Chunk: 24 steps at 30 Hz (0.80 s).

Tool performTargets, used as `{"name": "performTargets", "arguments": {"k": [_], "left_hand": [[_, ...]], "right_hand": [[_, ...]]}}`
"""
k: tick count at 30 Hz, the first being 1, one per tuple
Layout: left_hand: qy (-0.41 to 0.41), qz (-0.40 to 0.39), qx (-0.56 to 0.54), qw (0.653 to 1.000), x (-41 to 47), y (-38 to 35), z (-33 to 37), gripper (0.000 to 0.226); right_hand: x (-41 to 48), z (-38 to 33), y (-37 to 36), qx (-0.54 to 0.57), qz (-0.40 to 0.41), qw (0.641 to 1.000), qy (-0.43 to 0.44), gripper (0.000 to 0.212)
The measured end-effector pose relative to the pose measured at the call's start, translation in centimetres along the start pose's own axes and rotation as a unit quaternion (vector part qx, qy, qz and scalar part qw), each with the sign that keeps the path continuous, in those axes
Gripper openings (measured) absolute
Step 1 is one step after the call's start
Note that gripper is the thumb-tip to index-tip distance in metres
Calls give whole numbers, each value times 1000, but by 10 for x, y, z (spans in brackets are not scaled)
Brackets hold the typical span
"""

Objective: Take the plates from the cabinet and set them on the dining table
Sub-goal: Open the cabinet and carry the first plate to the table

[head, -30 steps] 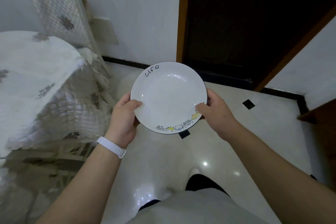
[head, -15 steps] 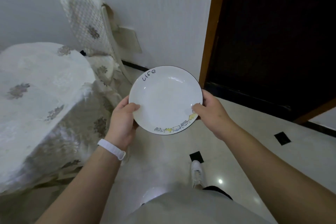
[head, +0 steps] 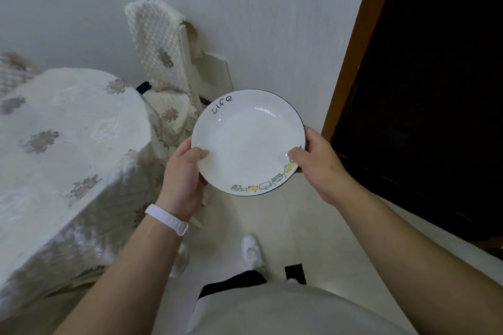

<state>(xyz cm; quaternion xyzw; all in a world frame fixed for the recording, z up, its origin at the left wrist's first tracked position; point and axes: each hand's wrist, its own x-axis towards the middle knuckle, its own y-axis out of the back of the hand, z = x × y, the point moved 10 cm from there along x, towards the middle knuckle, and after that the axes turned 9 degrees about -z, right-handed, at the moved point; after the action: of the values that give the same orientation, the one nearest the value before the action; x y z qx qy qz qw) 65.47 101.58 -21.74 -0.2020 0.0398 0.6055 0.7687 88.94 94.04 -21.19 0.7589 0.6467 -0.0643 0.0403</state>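
Observation:
I hold a white plate (head: 247,141) with a dark rim, the word "Life" and small cartoon cats on its edge, level in front of my chest. My left hand (head: 183,179), with a white wristband, grips its left edge, thumb on top. My right hand (head: 317,166) grips its right edge the same way. The dining table (head: 62,144), covered by a cream quilted cloth with flower patches, stands to the left of the plate, its near corner close to my left hand. No cabinet is in view.
A chair (head: 166,68) with a matching quilted cover stands against the white wall beyond the table's corner. A dark open doorway (head: 424,90) with a wooden frame fills the right side. Pale glossy floor tiles lie below, with my white shoe (head: 251,253) on them.
The view has swung left and I have stepped forward: the table and chair are nearer and more central, the doorway has shifted right. Both hands keep the same hold on the plate.

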Motion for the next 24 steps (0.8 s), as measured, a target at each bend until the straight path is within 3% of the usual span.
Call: {"name": "performTargets", "arguments": {"k": [10, 24], "left_hand": [[20, 3, -36, 999, 119, 22, 14, 40], [11, -30, -102, 994, 267, 86, 104, 48]], "right_hand": [[132, 1, -12, -38, -17, 999, -33, 42], [319, -37, -88, -83, -64, 993, -49, 45]]}}
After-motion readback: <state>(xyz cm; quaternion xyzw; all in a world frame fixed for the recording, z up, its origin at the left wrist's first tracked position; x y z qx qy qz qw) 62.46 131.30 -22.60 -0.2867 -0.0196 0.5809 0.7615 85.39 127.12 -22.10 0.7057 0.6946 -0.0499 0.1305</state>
